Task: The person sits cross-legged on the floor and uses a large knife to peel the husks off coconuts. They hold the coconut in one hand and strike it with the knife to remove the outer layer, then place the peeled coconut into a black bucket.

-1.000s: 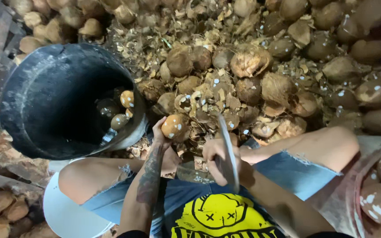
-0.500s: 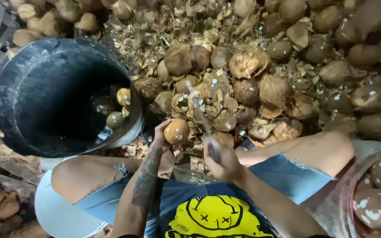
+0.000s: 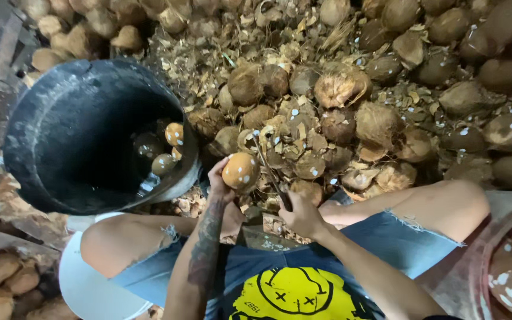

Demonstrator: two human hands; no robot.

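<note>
The left hand (image 3: 223,181) cups a peeled coconut (image 3: 241,170), fingers wrapped under and behind it, so the round orange-brown nut sits on top of the grip, speckled with white flecks. It is held in the air between the person's knees, just above the near edge of the heap of husks. The right hand (image 3: 303,216) is clenched around the handle of a blade (image 3: 268,166). The blade's long axis runs up and to the left from that fist, its far end lying just right of the coconut, touching it or nearly so; the pictures do not settle which. So the coconut lies up and to the left of the right fist, and the left hand is the nearer of the two, already holding it.

To the left of the left hand stands a large black bucket (image 3: 48,154), tipped toward the person, its rim close to the left knee. Inside, against its right wall, lie several peeled coconuts (image 3: 170,148), orange-brown and dark. Beyond both hands spreads a pile of unpeeled coconuts (image 3: 380,118) amid chips of shell and fibre. At the lower right edge a reddish basin (image 3: 475,266) holds more pale-flecked coconuts. A white tub (image 3: 90,290) shows under the left thigh.
</note>
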